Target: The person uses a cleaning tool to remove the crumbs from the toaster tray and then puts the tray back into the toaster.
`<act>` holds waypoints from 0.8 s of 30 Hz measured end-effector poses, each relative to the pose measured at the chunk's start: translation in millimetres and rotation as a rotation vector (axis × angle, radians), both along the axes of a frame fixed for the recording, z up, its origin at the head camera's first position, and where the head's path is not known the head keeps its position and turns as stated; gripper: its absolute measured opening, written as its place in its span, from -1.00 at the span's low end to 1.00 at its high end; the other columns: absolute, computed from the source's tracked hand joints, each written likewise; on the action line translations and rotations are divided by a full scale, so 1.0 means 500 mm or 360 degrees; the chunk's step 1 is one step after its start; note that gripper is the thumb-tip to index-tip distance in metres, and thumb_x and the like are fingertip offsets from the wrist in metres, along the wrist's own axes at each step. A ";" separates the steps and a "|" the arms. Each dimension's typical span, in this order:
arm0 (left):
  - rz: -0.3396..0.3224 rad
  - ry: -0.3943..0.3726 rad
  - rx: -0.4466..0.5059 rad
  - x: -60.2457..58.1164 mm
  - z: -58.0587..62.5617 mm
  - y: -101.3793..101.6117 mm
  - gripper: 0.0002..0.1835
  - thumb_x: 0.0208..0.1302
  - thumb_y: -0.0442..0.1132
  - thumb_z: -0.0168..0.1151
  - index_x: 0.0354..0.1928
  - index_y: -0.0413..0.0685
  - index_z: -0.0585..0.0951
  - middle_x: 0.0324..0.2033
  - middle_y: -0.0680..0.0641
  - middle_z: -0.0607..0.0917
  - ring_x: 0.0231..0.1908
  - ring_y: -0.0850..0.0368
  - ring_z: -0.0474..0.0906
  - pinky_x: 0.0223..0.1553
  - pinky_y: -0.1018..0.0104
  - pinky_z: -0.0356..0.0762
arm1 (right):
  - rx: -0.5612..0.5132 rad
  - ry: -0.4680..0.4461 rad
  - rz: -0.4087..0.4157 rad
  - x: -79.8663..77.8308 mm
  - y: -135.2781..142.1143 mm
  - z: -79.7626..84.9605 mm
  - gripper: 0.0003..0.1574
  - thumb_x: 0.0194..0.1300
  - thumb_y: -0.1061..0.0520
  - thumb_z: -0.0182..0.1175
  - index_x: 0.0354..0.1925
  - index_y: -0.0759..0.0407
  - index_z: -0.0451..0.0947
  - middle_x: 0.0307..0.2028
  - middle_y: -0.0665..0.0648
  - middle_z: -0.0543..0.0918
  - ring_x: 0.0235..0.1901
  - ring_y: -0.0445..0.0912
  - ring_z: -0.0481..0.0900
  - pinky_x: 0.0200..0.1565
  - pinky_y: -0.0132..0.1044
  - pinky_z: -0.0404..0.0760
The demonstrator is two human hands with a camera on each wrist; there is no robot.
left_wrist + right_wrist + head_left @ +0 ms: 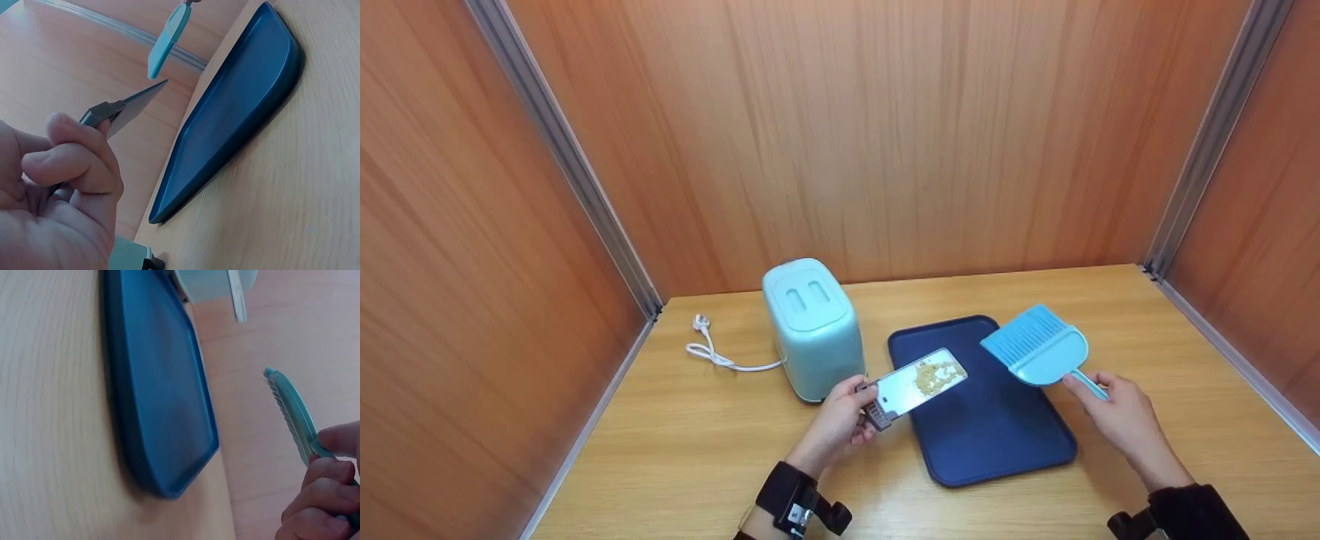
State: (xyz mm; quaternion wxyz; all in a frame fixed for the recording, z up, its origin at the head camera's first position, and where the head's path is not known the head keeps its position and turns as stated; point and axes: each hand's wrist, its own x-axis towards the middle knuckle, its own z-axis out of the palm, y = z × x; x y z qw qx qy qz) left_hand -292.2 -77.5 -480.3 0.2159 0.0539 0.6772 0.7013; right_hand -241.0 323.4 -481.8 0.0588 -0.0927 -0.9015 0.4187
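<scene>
My left hand (840,416) grips the dark end of a flat metal crumb tray (896,391), with yellowish crumbs (937,375) spread over its far half. The crumb tray is raised over the left side of a navy serving tray (997,442). My right hand (1121,412) pinches the thin handle of a light-blue hand brush (1050,358), held up over the tray's right edge. In the right wrist view the brush (295,410) shows its bristle side, apart from the crumb tray (236,295).
A mint-green toaster (817,337) with a two-slot top stands just behind my left hand. Its white cord (720,358) and plug lie to the left on the wooden table (682,457). Wood-look panels (885,150) enclose the back and both sides.
</scene>
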 end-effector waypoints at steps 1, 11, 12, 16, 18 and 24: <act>-0.0005 0.0000 0.0001 -0.001 0.000 0.000 -0.82 0.72 -0.18 -0.10 0.05 -0.11 0.45 -0.18 -0.11 0.64 -0.54 0.22 0.46 -0.58 0.49 0.32 | -0.0012 -0.0004 0.0012 0.003 -0.007 0.005 -0.35 0.59 -0.29 0.17 -0.05 0.32 0.57 -0.49 0.00 0.46 -0.49 -0.13 0.39 -0.45 -0.32 0.35; -0.0039 -0.0009 -0.0003 -0.003 -0.007 0.000 -0.86 0.68 -0.22 -0.16 0.00 -0.10 0.39 -0.12 -0.24 0.67 -0.58 0.25 0.49 -0.62 0.54 0.37 | -0.0095 0.0037 0.0084 0.023 -0.063 0.039 -0.43 0.59 -0.22 0.22 -0.06 0.31 0.59 -0.52 -0.03 0.36 -0.52 -0.16 0.34 -0.49 -0.37 0.32; -0.0042 0.0003 -0.0007 -0.003 -0.008 0.000 -0.86 0.68 -0.22 -0.17 -0.03 -0.09 0.38 -0.13 -0.24 0.68 -0.58 0.25 0.49 -0.62 0.54 0.35 | -0.0103 0.0036 0.0083 0.024 -0.065 0.040 -0.44 0.58 -0.21 0.22 -0.07 0.31 0.58 -0.53 -0.04 0.35 -0.52 -0.16 0.33 -0.49 -0.37 0.31; -0.0052 0.0038 -0.0045 -0.002 -0.012 0.002 -0.86 0.67 -0.22 -0.15 -0.08 -0.08 0.40 -0.20 -0.20 0.68 -0.57 0.25 0.47 -0.61 0.52 0.31 | -0.0117 0.0017 0.0078 0.027 -0.073 0.042 -0.46 0.58 -0.22 0.23 -0.09 0.28 0.57 -0.51 -0.04 0.34 -0.49 -0.15 0.34 -0.46 -0.35 0.31; -0.0060 0.0043 -0.0076 0.000 -0.013 0.002 -0.85 0.67 -0.20 -0.15 -0.08 -0.05 0.41 -0.21 -0.16 0.68 -0.55 0.24 0.46 -0.60 0.50 0.29 | -0.0120 0.0007 0.0075 0.028 -0.076 0.042 -0.46 0.57 -0.22 0.23 -0.08 0.28 0.58 -0.50 -0.03 0.35 -0.47 -0.13 0.35 -0.44 -0.34 0.32; -0.0104 0.0030 -0.0082 0.000 -0.017 0.003 -0.86 0.64 -0.19 -0.15 -0.10 -0.03 0.41 -0.25 -0.12 0.69 -0.55 0.24 0.45 -0.58 0.49 0.26 | -0.0115 -0.0028 0.0087 0.028 -0.080 0.042 -0.45 0.57 -0.23 0.23 -0.03 0.28 0.58 -0.47 -0.01 0.40 -0.42 -0.11 0.39 -0.40 -0.34 0.35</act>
